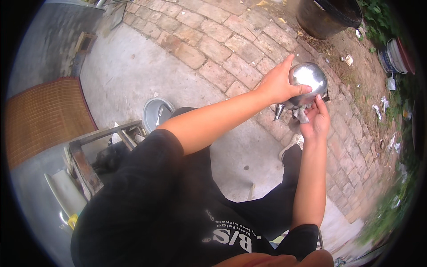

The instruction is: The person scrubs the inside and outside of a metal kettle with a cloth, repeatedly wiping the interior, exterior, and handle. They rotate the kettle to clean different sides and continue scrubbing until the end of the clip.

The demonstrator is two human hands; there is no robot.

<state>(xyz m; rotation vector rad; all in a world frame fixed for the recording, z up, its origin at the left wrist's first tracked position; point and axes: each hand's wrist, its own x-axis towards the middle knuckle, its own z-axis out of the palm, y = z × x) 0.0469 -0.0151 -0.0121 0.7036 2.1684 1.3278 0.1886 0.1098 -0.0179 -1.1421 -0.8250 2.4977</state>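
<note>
A shiny, rounded stainless steel vessel (308,78), which looks like a kettle, is held out over the brick paving. Its short metal spout (279,111) points down toward me. My left hand (278,81) grips the vessel's left side, with the thumb lying across the polished surface. Below it, my right hand (316,120) is palm up, pinching a crumpled grey cloth (302,115) against the vessel's near side. One right fingertip touches the metal. The far side of the vessel is hidden, and a dark part juts out at its right.
A grey plastic basin (156,110) with a utensil inside stands left of my knee. Near it are a metal-framed stand (103,133) and a woven mat (50,116). A dark bucket (328,18) and paint pails (395,56) sit by the littered dirt strip.
</note>
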